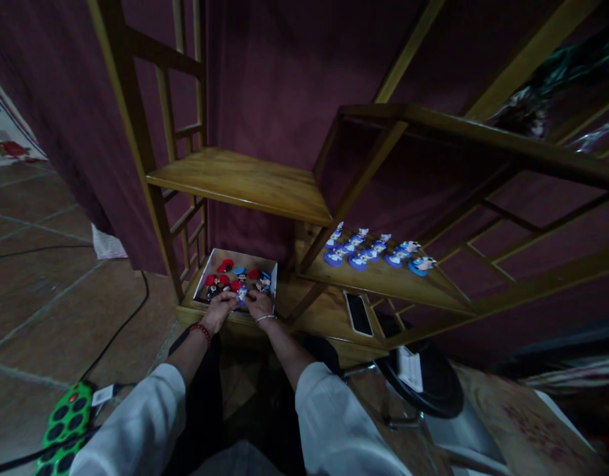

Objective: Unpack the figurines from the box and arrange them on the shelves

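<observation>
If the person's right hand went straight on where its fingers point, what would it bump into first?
The small blue-and-white figurine at the fingertips of the right hand looks first. Beyond it seem to come red pieces in the open box, though depth is unclear here.

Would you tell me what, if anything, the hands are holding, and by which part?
A small blue-and-white figurine, between the left hand and right hand, apparently by its lower sides; exact contact unclear.

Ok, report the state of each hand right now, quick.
Left hand: fingertips closed on the small blue-and-white figurine.
Right hand: fingertips closed on the same figurine's other side.
</observation>
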A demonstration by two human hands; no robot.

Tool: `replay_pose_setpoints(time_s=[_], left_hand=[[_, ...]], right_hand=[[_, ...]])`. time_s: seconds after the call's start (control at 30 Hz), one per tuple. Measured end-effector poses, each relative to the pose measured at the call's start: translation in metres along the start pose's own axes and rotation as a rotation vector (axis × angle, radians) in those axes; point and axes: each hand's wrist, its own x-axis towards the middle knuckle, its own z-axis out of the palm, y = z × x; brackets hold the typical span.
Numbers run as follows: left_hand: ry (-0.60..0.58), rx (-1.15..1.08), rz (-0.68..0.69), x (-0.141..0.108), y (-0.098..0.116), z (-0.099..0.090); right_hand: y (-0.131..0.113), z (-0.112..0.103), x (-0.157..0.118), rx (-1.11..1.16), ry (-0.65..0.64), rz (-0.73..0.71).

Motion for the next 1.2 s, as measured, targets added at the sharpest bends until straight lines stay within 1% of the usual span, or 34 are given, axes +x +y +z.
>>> replay_pose_setpoints(time_s=[0.23, 0.3, 0.47, 0.6, 0.7, 0.83, 1.03, 1.2], left_hand=[[-0.04, 0.033, -0.017, -0.015, 0.003, -0.001], [-0.051, 0.039, -0.036, -0.016, 0.003, -0.001], [-0.026, 0.055, -0.048, -0.015, 0.007, 0.004], [-0.006, 0.077, -0.048, -0.012, 0.009, 0.01], [-0.03, 0.071, -0.052, -0.01, 0.01, 0.015], [-0.076, 0.035, -0.068, -0.007, 0.01, 0.024], [-0.138, 0.025, -0.119, -0.001, 0.009, 0.033], [-0.113, -0.014, -0.119, 0.003, 0.011, 0.032]], right_hand=[[0.004, -0.003, -0.011, 0.119, -0.002, -0.036], [0.006, -0.002, -0.012, 0.136, 0.023, -0.024], [0.009, 0.001, -0.01, 0.161, 0.082, -0.019], [0.012, 0.0, -0.008, 0.18, 0.088, 0.008], [0.013, -0.004, -0.007, 0.206, 0.091, 0.008], [0.01, -0.014, -0.007, 0.19, 0.125, 0.009], [0.012, -0.03, -0.007, 0.21, 0.099, -0.015], [0.011, -0.03, -0.007, 0.286, 0.083, -0.036]])
